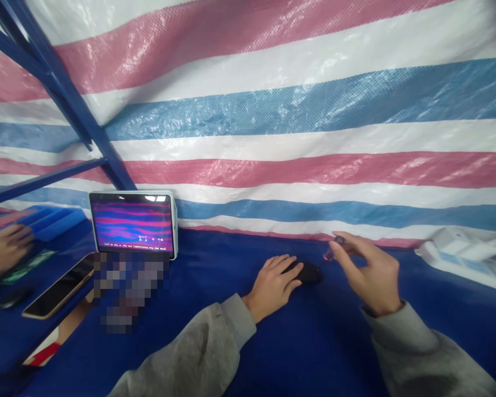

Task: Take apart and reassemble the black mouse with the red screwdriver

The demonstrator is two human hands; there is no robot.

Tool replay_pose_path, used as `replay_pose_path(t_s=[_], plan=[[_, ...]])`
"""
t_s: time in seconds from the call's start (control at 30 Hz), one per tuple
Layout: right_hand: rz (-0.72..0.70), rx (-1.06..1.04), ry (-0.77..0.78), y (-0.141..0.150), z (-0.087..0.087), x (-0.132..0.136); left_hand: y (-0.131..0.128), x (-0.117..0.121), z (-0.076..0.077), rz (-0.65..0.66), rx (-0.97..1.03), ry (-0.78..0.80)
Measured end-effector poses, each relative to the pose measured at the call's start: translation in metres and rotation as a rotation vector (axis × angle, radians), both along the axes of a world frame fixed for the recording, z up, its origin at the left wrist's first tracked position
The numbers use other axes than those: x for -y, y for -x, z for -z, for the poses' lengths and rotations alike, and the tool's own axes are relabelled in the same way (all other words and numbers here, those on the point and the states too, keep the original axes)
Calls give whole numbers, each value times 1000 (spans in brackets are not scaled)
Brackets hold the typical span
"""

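Note:
My left hand [275, 284] lies over the left end of a black computer mouse [312, 272], its fingers across the top and its thumb at the near side. The mouse rests on the blue table. Just right of it, my right hand [372, 273] is raised with thumb and fingers pinched together. Between their tips is a small dark piece with a reddish, see-through part [329, 253]. It is too small and blurred to name. A grey sleeve covers each of my wrists.
A tablet [133, 223] stands at the back left, a phone [60, 284] before it. Another person's hand [8, 251] is at the far left by a blue tray [62, 223]. White packaging [463, 256] sits at right. A striped sheet [273, 171] hangs behind the blue table [206, 309].

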State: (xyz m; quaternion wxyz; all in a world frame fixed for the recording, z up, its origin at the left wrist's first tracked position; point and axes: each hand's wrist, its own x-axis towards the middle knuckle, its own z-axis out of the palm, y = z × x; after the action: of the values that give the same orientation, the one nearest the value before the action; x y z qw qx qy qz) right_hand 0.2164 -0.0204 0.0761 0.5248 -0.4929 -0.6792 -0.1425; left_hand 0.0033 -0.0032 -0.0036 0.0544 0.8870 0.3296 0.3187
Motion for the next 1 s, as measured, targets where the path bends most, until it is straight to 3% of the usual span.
replay_pose_path(t_s=[1.0], plan=[[-26, 82, -67, 3, -5, 2, 0, 0, 1, 7, -70, -29]])
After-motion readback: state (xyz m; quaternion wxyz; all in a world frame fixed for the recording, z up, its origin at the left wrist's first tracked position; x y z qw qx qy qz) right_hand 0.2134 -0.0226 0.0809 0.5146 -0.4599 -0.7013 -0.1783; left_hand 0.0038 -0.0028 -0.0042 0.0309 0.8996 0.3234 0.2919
